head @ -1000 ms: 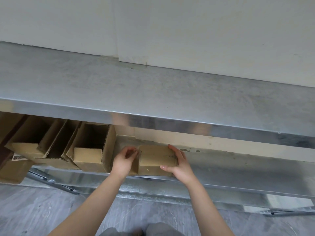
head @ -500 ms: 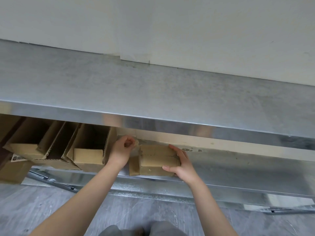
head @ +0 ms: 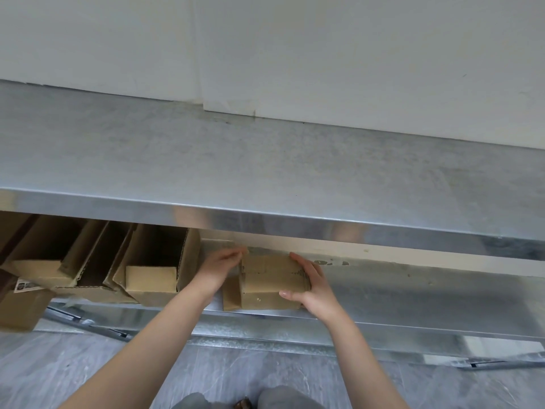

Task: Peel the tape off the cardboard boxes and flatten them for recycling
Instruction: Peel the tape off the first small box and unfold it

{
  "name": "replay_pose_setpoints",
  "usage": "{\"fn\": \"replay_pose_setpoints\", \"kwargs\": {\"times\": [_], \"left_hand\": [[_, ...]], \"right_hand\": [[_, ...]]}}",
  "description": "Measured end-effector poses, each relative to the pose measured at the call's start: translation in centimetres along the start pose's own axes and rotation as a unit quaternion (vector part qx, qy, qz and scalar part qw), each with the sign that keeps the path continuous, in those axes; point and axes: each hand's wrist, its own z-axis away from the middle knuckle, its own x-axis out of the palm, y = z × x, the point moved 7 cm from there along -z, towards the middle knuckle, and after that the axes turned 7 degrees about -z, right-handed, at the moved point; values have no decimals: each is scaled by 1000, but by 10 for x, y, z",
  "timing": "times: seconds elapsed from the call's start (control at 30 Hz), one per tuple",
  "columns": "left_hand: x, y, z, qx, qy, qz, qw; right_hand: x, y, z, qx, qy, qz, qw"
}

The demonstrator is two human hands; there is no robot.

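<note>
Presently the box sits on the lower shelf, close to its front edge and roughly midway along it, under the overhang of the upper shelf. A loose flap hangs at its left end.

Grip state:
- The right hand holds the right end of the box, with the thumb on the front face and the fingers wrapped over the top. This is a firm bracing hold.
- The left hand is at the top left corner of the box with its fingertips drawn together. It may be pinching a tape end there, but the shadow under the upper shelf hides the contact, so this grip cannot be confirmed.

Handling notes: the box is small corrugated cardboard and is judged light and probably empty. One hand at one end is enough to steady it. The panels are stiff along the flutes but crush under a hard squeeze, so brace on edges and corners, not on the middle of a face. Tape is thin and tears easily. Take it at a free end, close to the cardboard, and pull low along the seam while the other hand keeps the box from sliding on the smooth metal.

Several open boxes stand toward the left end of the lower shelf, apart from the working box.
</note>
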Motion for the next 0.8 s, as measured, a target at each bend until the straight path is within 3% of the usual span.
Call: {"fn": "replay_pose_setpoints", "kwargs": {"times": [0.2,0.5,0.8], "left_hand": [[0,-9,-3,19,-34,-94,995],[-6,-1,-2,59,65,-142,986],[-18,11,-5,33,125,1,992]], "right_hand": [[1,0,0,-4,6,-1,1000],[-1,2,2,6,2,-14,1000],[-2,3,4,8,13,-21,1000]]}}
